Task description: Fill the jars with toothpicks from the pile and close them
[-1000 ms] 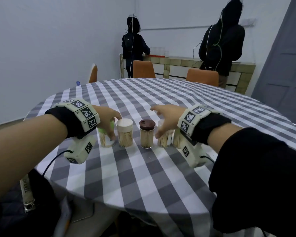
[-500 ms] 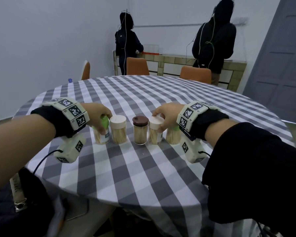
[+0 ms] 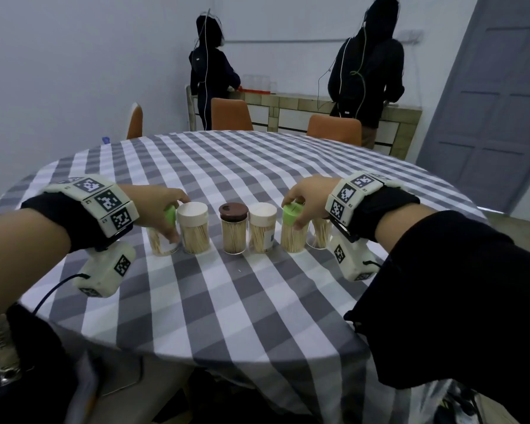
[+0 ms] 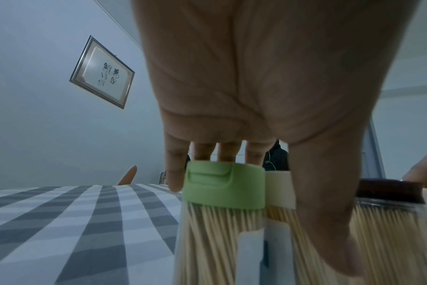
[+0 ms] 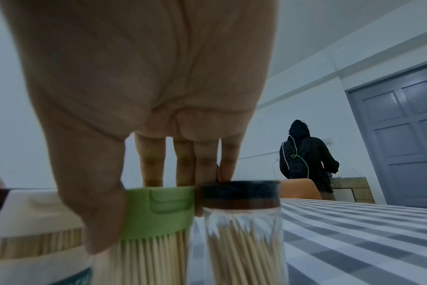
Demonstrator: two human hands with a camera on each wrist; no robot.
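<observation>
Several clear jars full of toothpicks stand capped in a row on the checked tablecloth [image 3: 257, 301]. My left hand [image 3: 162, 212] grips the leftmost jar [image 3: 161, 240] by its green lid [image 4: 223, 185], thumb down the front. Beside it stand a cream-lidded jar [image 3: 194, 228], a brown-lidded jar [image 3: 233, 229] and another cream-lidded jar [image 3: 262, 228]. My right hand [image 3: 303, 200] grips a second green-lidded jar [image 3: 292, 229], thumb on its lid [image 5: 159, 208]. A dark-lidded jar [image 5: 241, 231] stands just right of it, partly hidden behind my wrist in the head view. No loose toothpick pile shows.
The round table's front edge [image 3: 227, 359] lies close to me. Orange chairs [image 3: 231, 114] stand at the far side. Two people in dark clothes [image 3: 367, 62] face a counter [image 3: 318, 108] at the back wall. A grey door [image 3: 496, 102] is at the right.
My right hand has shifted right from the cream-lidded jar onto the green-lidded jar. The left hand has stayed on the leftmost jar. The head view has tilted.
</observation>
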